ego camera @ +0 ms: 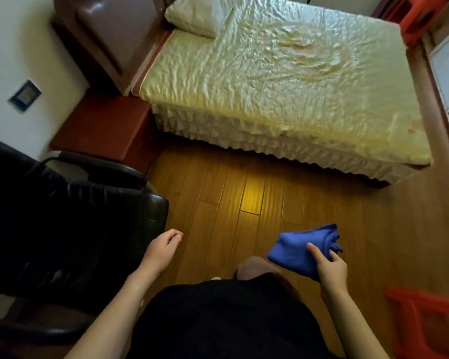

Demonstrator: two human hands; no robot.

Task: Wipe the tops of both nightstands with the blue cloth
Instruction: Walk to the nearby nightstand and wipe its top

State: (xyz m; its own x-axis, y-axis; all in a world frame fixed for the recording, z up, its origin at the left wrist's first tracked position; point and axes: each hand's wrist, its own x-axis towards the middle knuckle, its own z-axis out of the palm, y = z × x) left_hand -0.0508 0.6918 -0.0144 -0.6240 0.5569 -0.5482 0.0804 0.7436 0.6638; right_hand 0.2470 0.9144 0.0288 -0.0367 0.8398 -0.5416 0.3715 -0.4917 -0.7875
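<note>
A folded blue cloth hangs over the wooden floor at the lower right, and my right hand grips it with the thumb on top. My left hand is held out at the lower middle, holding nothing, fingers loosely curled and apart. One dark red nightstand stands against the wall at the left, between the bed and a black chair; its top is bare. It lies well ahead of both hands. No second nightstand is in view.
A bed with a pale yellow cover and a pillow fills the upper right. A black armchair stands at the left by my left arm. A red plastic chair sits at the lower right. Wooden floor lies between.
</note>
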